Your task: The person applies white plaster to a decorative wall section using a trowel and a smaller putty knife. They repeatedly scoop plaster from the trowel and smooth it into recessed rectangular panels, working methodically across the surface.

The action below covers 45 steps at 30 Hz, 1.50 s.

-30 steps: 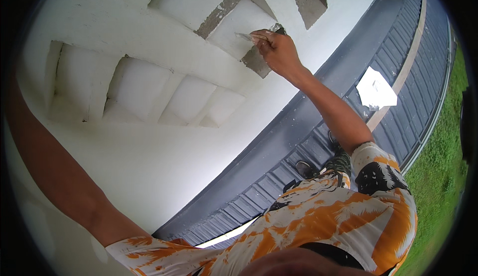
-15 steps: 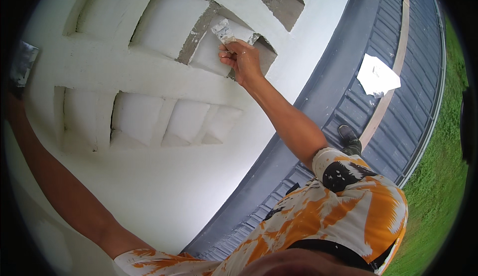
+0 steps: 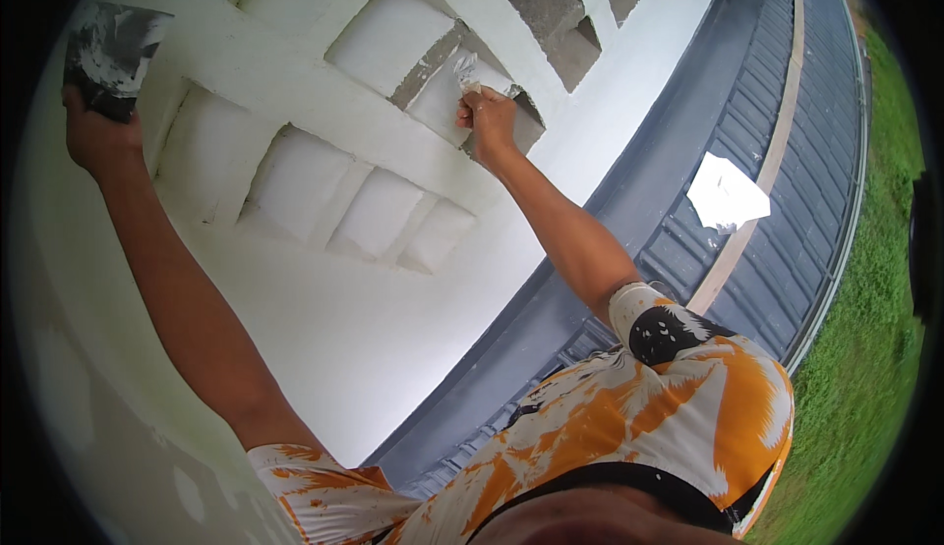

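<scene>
My left hand [image 3: 103, 137] is closed around the dark handle of a wide filling knife [image 3: 120, 49], its blade smeared with white filler and pointing up in front of the wall. Farther right, my right hand [image 3: 487, 120] grips a small putty knife [image 3: 466, 70] coated in white. That blade lies at a recess [image 3: 442, 93] in the wall, which is partly coated white with bare grey cement [image 3: 426, 63] along its left side. Whether the blade touches the surface I cannot tell. My right fingers hide the putty knife's handle.
The white wall [image 3: 393, 324] holds rows of square recesses; some at the upper right [image 3: 551, 4] are bare grey. Below runs a grey ribbed metal roof [image 3: 787, 260] with a wooden plank [image 3: 762, 176] and a white sheet-like piece [image 3: 728, 194]. Grass [image 3: 855, 348] lies beyond the roof edge.
My left hand with the filling knife has come into fuller view from the left edge. The view has shifted, while my right hand stays at the same recess with the putty knife.
</scene>
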Each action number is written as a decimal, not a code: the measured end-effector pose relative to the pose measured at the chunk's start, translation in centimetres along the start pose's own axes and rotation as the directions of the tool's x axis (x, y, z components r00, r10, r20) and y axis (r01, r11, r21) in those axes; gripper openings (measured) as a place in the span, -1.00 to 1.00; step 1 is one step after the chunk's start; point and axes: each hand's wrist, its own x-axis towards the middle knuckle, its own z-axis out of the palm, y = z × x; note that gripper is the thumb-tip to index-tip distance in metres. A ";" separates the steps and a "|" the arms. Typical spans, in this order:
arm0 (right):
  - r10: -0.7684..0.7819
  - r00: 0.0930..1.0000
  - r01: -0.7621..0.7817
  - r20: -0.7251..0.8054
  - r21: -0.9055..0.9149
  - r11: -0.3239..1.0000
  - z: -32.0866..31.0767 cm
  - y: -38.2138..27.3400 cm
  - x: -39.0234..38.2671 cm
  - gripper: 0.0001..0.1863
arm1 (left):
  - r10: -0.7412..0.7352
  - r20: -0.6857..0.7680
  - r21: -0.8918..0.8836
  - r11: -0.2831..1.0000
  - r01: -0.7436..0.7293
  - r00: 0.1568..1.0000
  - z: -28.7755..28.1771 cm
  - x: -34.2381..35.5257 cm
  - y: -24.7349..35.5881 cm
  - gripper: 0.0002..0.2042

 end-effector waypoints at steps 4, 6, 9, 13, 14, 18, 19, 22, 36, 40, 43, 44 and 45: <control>-0.020 0.998 0.015 0.051 0.080 0.997 0.5 -0.8 0.7 -0.85 | -0.221 0.068 -0.245 0.942 0.231 0.973 -6.5 -13.3 -3.4 -0.54; -0.059 0.988 0.071 0.143 -0.078 0.994 0.4 0.5 0.8 -0.84 | -0.393 -0.056 -0.271 0.891 0.365 0.918 -8.9 -20.8 -4.6 -0.49; 0.113 0.979 -0.086 0.169 -0.162 0.983 0.5 2.6 -2.2 -0.84 | -0.614 -0.110 -0.337 0.763 0.551 0.782 -16.0 -30.3 -7.9 -0.49; 0.127 0.992 -0.129 0.026 0.154 0.980 0.4 2.0 0.3 -0.81 | -0.801 -0.168 -0.422 0.585 0.692 0.574 -22.6 -42.6 -11.7 -0.52; 0.152 0.987 -0.157 0.046 0.172 0.972 0.9 1.2 0.3 -0.79 | -0.825 -0.233 -0.404 0.563 0.721 0.514 -24.0 -45.2 -11.9 -0.52; 0.171 0.946 -0.135 0.274 -0.145 0.980 1.0 0.3 -0.7 -0.87 | -0.846 -0.378 -0.423 0.518 0.743 0.375 -27.6 -52.8 -12.3 -0.52; 0.218 0.936 -0.159 0.276 -0.223 0.962 0.6 0.3 -1.9 -0.87 | -0.843 -0.404 -0.417 0.515 0.749 0.355 -28.2 -54.1 -12.1 -0.53; 0.151 0.962 -0.119 0.229 -0.148 0.982 -0.1 0.6 -2.1 -0.89 | -0.814 -0.479 -0.420 0.541 0.729 0.328 -28.9 -56.4 -11.2 -0.54; 0.280 0.914 -0.212 0.293 -0.241 0.947 -1.2 2.0 -3.5 -0.86 | -0.843 -0.378 -0.485 0.532 0.694 0.383 -27.0 -57.5 -11.6 -0.52; 0.151 0.972 -0.146 0.182 -0.040 0.988 -0.3 0.7 -0.2 -0.89 | -0.854 -0.351 -0.483 0.516 0.707 0.384 -25.7 -56.7 -11.7 -0.52; 0.063 0.944 -0.031 0.324 -0.103 0.994 1.1 -0.1 -0.1 -0.89 | -0.854 -0.297 -0.486 0.521 0.702 0.428 -26.1 -56.8 -12.5 -0.52; 0.115 0.931 -0.044 0.347 -0.205 0.978 1.0 0.0 -0.5 -0.88 | -0.857 -0.299 -0.503 0.514 0.694 0.419 -26.1 -56.8 -12.8 -0.52; 0.168 0.916 -0.053 0.364 -0.306 0.951 0.5 0.2 -1.3 -0.87 | -0.861 -0.300 -0.520 0.508 0.687 0.410 -25.9 -56.9 -13.1 -0.52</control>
